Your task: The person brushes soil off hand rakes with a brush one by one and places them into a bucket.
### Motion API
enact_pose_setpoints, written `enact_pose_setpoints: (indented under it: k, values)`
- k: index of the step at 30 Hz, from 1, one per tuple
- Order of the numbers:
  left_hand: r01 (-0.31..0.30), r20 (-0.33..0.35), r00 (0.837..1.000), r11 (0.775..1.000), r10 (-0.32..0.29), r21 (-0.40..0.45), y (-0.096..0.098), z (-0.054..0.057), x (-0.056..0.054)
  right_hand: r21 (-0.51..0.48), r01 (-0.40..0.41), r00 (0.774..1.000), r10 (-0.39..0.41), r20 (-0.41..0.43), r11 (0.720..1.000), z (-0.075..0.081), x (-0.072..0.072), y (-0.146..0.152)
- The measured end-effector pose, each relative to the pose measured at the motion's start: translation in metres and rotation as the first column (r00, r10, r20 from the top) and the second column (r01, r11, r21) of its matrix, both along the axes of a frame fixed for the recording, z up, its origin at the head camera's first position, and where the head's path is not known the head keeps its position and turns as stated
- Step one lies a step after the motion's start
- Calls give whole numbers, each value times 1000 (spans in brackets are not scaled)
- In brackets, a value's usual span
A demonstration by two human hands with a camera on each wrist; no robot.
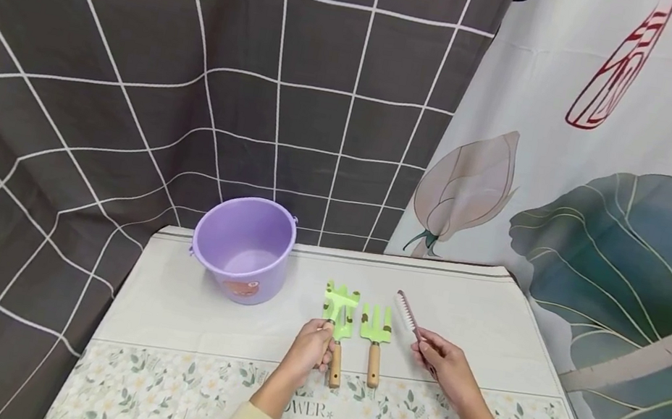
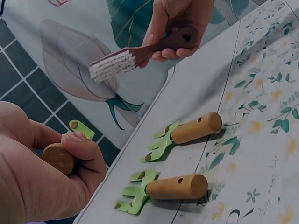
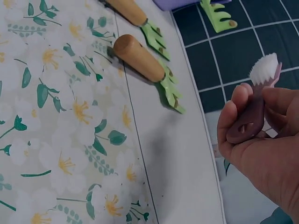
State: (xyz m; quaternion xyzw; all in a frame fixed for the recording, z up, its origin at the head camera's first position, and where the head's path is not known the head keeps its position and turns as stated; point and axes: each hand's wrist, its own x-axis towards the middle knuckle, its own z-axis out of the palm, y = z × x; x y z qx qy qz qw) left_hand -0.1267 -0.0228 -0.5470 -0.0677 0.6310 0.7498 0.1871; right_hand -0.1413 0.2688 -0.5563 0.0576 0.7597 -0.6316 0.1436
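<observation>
My left hand (image 1: 312,346) grips the wooden handle (image 2: 58,158) of a small green garden rake (image 1: 340,297), held up above the table. Its prongs (image 3: 218,17) also appear in the right wrist view, while the fist hides most of the handle. In my right hand (image 1: 449,367) is a scrub brush (image 2: 140,55) with white bristles and a purple-brown handle, pinched between thumb and fingers. Between the hands lie two green hand forks with wooden handles: the left fork (image 1: 336,363) is partly covered by the rake, and the right fork (image 1: 374,363) lies fully visible.
A purple bucket (image 1: 241,268) stands at the table's back left. The white table cover (image 1: 467,296) has a floral band along the front. A dark gridded curtain (image 1: 311,118) hangs behind and to the left, and a leaf-patterned curtain (image 1: 508,83) on the right.
</observation>
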Motion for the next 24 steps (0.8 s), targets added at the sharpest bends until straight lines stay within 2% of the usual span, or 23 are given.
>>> enact_pose_setpoints:
  k: [4,8,11,14,17,19,20,21,24]
  values:
    - [-4,20,1000,1000,4,20,5,1,-3,94,-21,994,31,-108,995,0,-2,-5]
    - [-10,36,999,1000,9,19,9,2,-5,177,-22,973,62,-222,984,1,-2,-13]
    - [-15,35,999,1000,14,16,12,2,-5,231,-3,959,67,-274,973,2,-3,-21]
    - [-18,37,999,1000,17,19,15,2,-5,313,18,947,83,-309,950,4,-4,-27]
    - [-17,33,999,1000,16,21,17,1,-6,421,32,929,128,-348,907,5,-5,-32]
    - [-17,24,1000,1000,17,14,19,0,-6,496,40,904,180,-388,867,5,-5,-35]
    - [-19,18,1000,1000,19,11,19,0,-5,534,42,885,217,-413,844,4,-5,-35]
    - [-20,15,1000,1000,20,8,20,-1,-5,567,49,862,252,-440,822,4,-5,-36]
    - [-20,17,1000,1000,20,18,23,-1,-4,640,84,774,354,-524,764,2,-5,-36]
